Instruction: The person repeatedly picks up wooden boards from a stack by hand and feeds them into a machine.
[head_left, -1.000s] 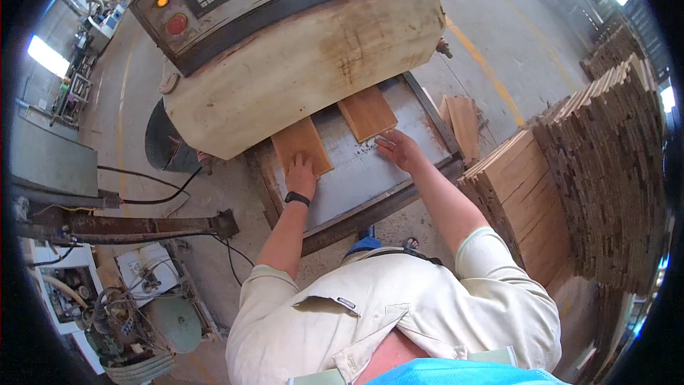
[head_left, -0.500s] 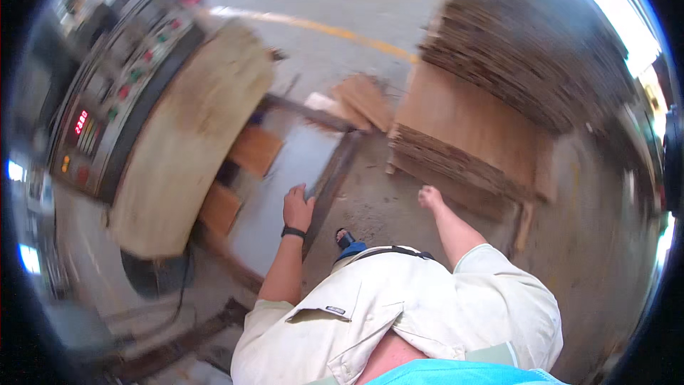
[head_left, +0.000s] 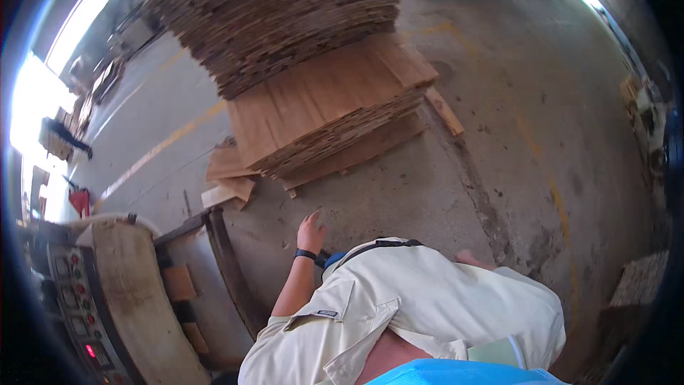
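Swinging away from the machine table (head_left: pixel 214 292), left hand (head_left: pixel 311 232) hangs empty, fingers loose, near the veneer stack (head_left: pixel 328 121); right hand hidden.

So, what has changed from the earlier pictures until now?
The person has turned away from the machine toward the low stack of thin wood sheets. Both hands left the two small wood pieces on the machine's table. The left hand now hangs empty over the concrete floor; the right hand is hidden behind the body. The pieces stayed on the table.
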